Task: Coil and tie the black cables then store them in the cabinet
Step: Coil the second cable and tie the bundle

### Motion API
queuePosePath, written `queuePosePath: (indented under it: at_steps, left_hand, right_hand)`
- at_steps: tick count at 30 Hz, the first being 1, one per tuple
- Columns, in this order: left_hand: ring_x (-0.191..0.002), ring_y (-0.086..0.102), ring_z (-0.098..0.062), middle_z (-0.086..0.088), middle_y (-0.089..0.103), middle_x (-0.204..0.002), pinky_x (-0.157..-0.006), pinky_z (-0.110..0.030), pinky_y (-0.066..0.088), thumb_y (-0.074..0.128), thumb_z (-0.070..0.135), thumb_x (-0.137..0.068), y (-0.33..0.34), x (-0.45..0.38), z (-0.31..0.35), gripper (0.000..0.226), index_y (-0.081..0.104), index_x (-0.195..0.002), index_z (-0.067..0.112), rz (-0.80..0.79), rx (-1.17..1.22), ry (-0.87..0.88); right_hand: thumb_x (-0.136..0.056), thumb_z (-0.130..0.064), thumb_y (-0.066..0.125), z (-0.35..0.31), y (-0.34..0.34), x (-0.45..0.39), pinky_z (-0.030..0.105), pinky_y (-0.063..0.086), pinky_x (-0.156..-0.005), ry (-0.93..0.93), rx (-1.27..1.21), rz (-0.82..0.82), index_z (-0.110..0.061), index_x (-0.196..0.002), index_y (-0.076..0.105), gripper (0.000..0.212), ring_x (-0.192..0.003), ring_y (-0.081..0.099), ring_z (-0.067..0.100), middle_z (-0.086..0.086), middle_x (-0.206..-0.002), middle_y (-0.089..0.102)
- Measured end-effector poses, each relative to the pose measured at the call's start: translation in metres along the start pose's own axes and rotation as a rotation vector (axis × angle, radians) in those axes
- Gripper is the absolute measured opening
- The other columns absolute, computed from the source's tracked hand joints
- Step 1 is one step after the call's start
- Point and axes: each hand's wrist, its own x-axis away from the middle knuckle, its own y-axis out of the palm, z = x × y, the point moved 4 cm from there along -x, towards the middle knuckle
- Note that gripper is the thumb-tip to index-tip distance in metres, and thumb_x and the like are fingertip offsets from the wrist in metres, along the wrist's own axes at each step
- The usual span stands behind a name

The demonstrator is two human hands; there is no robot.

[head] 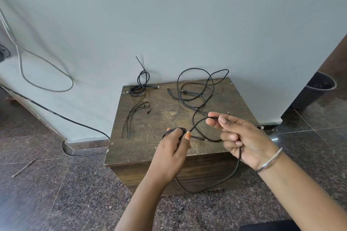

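Black thin cable (pixel 237 167): small coil pinched in left hand (pixel 173 148) fingers; right hand (pixel 242 137) fingers pinch its run, slack hanging below. Beyond the fingers: worn brown wooden cabinet (pixel 169 118), more loose black cables (pixel 195 88). No legible writing.

No text, label or number can be read anywhere

Soft, even daylight filled the room; the pale grey-blue painted wall (pixel 169 15) showed faint cable shadows, the polished dark granite floor (pixel 56 184) gleamed slightly, and edges bowed.
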Motion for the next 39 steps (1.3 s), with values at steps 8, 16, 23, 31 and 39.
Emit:
queuePosePath:
  at_steps: [8,16,23,31,39]
  left_hand:
    - [-0.062,0.060,-0.023,-0.002,0.030,-0.049,-0.101,-0.042,0.045,0.043,0.026,-0.092,0.012,0.004,-0.006,0.029,0.051,-0.070,0.010,-0.332,0.894,-0.358]
    - [-0.058,0.060,-0.023,0.001,0.037,-0.041,-0.088,-0.055,0.050,0.040,0.025,-0.094,0.008,0.005,-0.001,0.036,0.061,-0.073,0.005,-0.327,1.419,-0.437]
    - [-0.067,0.063,-0.025,-0.003,0.041,-0.048,-0.086,-0.055,0.053,0.043,0.027,-0.092,0.001,0.002,-0.005,0.037,0.062,-0.071,0.003,-0.106,1.539,-0.463]
    - [-0.092,0.069,-0.028,-0.006,0.058,-0.062,-0.098,-0.051,0.046,0.045,0.028,-0.092,0.001,-0.002,-0.014,0.033,0.064,-0.075,0.007,0.084,1.610,-0.450]
    - [-0.104,0.066,-0.026,-0.014,0.071,-0.087,-0.061,-0.033,0.052,0.047,0.036,-0.089,-0.001,-0.003,-0.023,0.033,0.067,-0.084,0.010,0.104,1.241,-0.406]
  right_hand:
    - [-0.080,-0.015,0.062,0.003,-0.008,-0.007,0.010,0.023,-0.035,-0.157,0.274,0.110,-0.007,-0.097,0.071,0.021,-0.038,0.033,0.001,0.004,-0.085,0.071]
    - [-0.089,-0.009,0.060,0.024,0.007,-0.015,0.010,0.030,-0.038,-0.222,0.654,0.123,-0.017,-0.085,0.070,0.014,-0.041,0.039,-0.001,-0.005,-0.069,0.067]
    - [-0.095,-0.005,0.049,0.063,0.025,-0.019,0.016,0.042,-0.054,-0.044,0.736,-0.074,-0.012,-0.087,0.066,0.020,-0.059,0.055,0.006,-0.002,-0.065,0.063]
    - [-0.100,-0.015,0.043,0.063,0.033,-0.015,0.015,0.029,-0.041,-0.059,0.860,-0.080,-0.024,-0.078,0.060,0.029,-0.037,0.036,0.001,-0.004,-0.055,0.052]
    - [-0.100,-0.027,0.041,0.062,0.040,-0.008,0.010,0.030,-0.047,-0.060,1.074,-0.175,-0.008,-0.094,0.068,0.033,-0.041,0.038,-0.001,-0.008,-0.049,0.045]
